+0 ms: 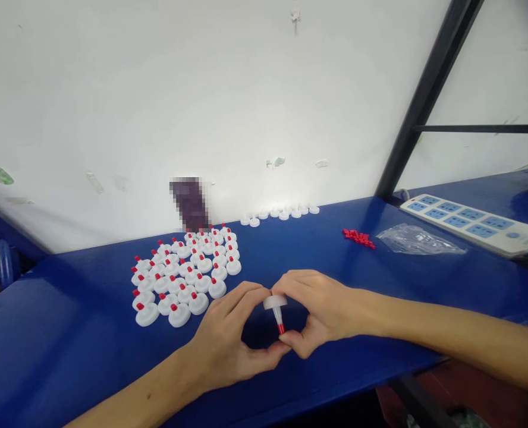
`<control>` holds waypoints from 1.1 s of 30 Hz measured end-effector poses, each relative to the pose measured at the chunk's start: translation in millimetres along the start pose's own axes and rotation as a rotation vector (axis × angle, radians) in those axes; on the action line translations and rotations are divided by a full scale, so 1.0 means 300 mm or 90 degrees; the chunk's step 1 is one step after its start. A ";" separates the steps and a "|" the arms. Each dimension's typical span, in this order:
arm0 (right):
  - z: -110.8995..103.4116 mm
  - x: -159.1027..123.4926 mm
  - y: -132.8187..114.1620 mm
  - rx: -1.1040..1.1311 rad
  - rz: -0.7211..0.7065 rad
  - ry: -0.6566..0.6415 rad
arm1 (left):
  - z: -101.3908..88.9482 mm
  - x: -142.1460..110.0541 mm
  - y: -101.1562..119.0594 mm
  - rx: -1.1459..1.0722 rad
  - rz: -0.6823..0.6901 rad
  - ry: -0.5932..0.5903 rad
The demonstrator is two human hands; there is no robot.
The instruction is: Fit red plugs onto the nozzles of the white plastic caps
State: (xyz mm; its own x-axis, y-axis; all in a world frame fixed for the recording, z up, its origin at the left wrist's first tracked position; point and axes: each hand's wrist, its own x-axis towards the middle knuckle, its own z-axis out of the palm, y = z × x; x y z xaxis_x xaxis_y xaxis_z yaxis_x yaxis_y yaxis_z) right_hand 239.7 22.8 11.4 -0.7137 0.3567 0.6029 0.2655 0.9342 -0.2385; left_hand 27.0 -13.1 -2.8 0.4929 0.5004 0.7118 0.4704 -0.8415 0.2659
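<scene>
Between my two hands is a white nozzle cap [275,302], turned with its wide base up and its red tip [281,328] pointing down. My left hand [232,333] is closed on it, fingers at the base and thumb by the red tip. From the other side, my right hand [320,309] grips it the same way, thumb against the tip end. Just left of my left hand stands a large group of white nozzle caps [179,314] with red tips, mostly tip up. Right of and beyond my hands lies a small pile of red tips [357,238].
White round caps without red tips [283,214] line the wall at the back. A clear plastic bag [418,239] and a white power strip [473,223] lie at the right. A pixelated dark rectangle [191,204] leans on the wall. The blue table [90,356] has a black post [407,142] behind.
</scene>
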 end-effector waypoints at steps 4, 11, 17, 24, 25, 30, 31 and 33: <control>-0.012 -0.003 -0.007 -0.022 -0.032 0.014 | -0.006 -0.006 -0.015 0.003 0.073 0.033; -0.006 -0.005 -0.001 -0.034 0.029 -0.105 | -0.017 0.011 -0.006 -0.037 0.027 -0.005; -0.016 0.008 -0.016 0.028 0.092 -0.172 | -0.034 0.014 0.016 -0.062 -0.023 -0.019; 0.003 0.013 0.000 -0.002 0.059 -0.121 | -0.046 -0.004 -0.010 -0.075 -0.035 -0.043; 0.005 0.012 0.006 -0.023 0.034 -0.102 | -0.048 -0.007 -0.014 -0.075 -0.032 -0.052; -0.023 0.005 0.023 -0.101 -0.010 -0.070 | -0.054 -0.019 -0.022 -0.006 -0.005 -0.068; -0.034 0.006 0.024 -0.109 0.011 -0.083 | -0.054 -0.020 -0.021 0.018 -0.005 -0.063; -0.057 0.012 0.027 -0.124 0.057 -0.133 | -0.053 -0.019 -0.020 0.053 -0.001 -0.058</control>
State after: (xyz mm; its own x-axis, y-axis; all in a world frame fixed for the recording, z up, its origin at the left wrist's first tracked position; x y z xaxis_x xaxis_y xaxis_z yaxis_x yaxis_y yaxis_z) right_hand 250.3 31.7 24.5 -0.7940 0.4474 0.4116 0.4388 0.8904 -0.1213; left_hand 9.7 -14.2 2.0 0.5554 0.5209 0.6482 0.5281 -0.8231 0.2089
